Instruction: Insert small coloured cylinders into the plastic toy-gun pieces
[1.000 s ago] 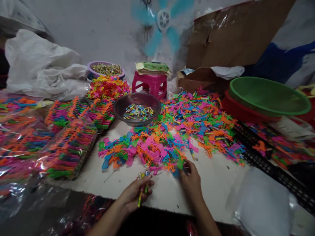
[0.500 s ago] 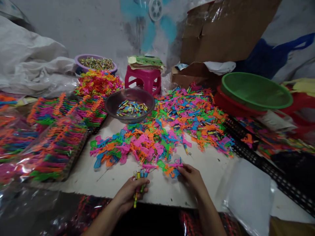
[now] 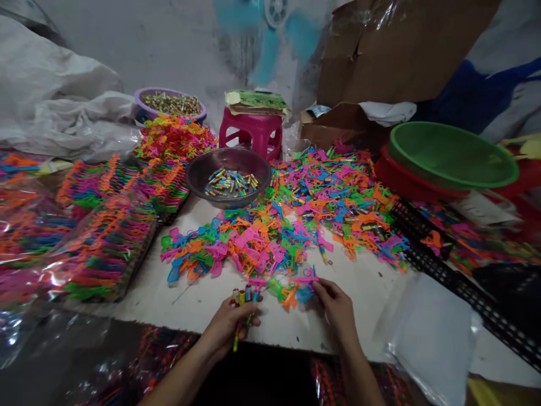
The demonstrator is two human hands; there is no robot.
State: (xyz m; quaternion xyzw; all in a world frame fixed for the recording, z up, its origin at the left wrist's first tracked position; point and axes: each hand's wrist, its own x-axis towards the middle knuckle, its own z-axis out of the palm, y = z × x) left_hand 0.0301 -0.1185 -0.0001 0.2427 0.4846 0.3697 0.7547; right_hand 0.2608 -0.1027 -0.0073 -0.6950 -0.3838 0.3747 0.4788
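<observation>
- This is a small home workshop for piecework, with assembling and packing of cheap plastic toys.
- A big heap of small coloured plastic pieces covers the middle of the white work board.
- Finished pieces stand in packed rows at its left edge, under clear film.
- A metal bowl, plastic basins, a pink stool, torn cardboard and a fan stand at the far edge.
</observation>
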